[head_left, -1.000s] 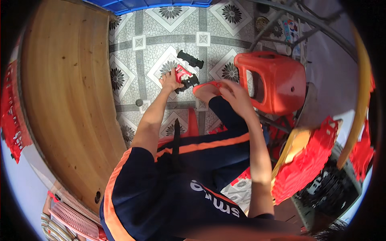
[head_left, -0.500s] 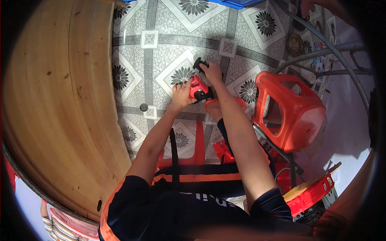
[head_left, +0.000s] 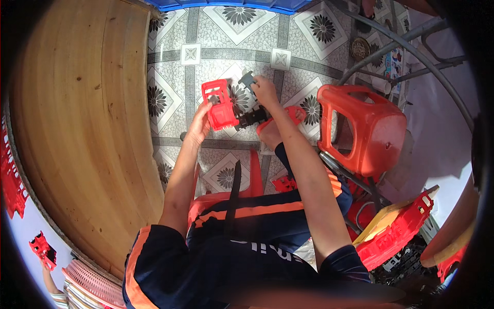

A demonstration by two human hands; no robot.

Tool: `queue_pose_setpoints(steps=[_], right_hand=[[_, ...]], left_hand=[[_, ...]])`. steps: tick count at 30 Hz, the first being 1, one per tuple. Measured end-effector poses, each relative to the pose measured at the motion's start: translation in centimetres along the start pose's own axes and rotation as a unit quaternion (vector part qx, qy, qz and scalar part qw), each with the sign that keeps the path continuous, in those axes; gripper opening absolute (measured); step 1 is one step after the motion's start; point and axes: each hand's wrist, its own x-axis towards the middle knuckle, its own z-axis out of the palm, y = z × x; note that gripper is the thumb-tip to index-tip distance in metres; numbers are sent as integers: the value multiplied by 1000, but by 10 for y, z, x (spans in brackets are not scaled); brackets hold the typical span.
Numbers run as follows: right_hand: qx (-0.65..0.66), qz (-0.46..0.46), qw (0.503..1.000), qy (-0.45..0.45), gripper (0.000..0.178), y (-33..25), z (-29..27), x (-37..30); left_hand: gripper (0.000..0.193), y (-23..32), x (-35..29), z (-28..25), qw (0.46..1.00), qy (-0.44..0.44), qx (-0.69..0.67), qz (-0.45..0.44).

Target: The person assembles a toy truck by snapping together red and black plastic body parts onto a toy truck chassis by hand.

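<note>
L hand (head_left: pixel 199 123): at L edge of frame (head_left: pixel 222 116)
R hand (head_left: pixel 265 92): on part (head_left: pixel 247 81), R of frame
Other pc (head_left: pixel 250 118): btwn frame & my sandal (head_left: pixel 294 111)
Board (head_left: pixel 87 129): far L, alongside my L arm (head_left: pixel 179 180)
Stool (head_left: pixel 382 140): R of my R arm (head_left: pixel 303 165)
Bin (head_left: pixel 226 4): ahead, past both hands
Basket (head_left: pixel 95 280): rear L, past board

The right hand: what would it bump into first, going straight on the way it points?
The right hand, leading with its dark piece, would probably meet the blue container at the top edge, unless it dips to the patterned floor first; depth is unclear.
</note>
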Motion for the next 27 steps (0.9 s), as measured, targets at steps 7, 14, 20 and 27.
queue_pose_setpoints(steps=[7, 14, 20, 27], right_hand=[[-49, 163, 985, -11, 44, -1, 57, 17], [-85, 154, 984, -24, 30, 30, 6, 29], [-39, -153, 987, 35, 28, -55, -164, -10], [-236, -363, 890, 145, 38, -190, -283, -211]], left_hand=[[64, -5, -17, 12, 997, -30, -59, 28], [65, 1, -3, 39, 999, -19, -32, 30], [65, 22, -17, 78, 997, -61, 21, 47], [78, 58, -110, 184, 952, -254, 131, 106]])
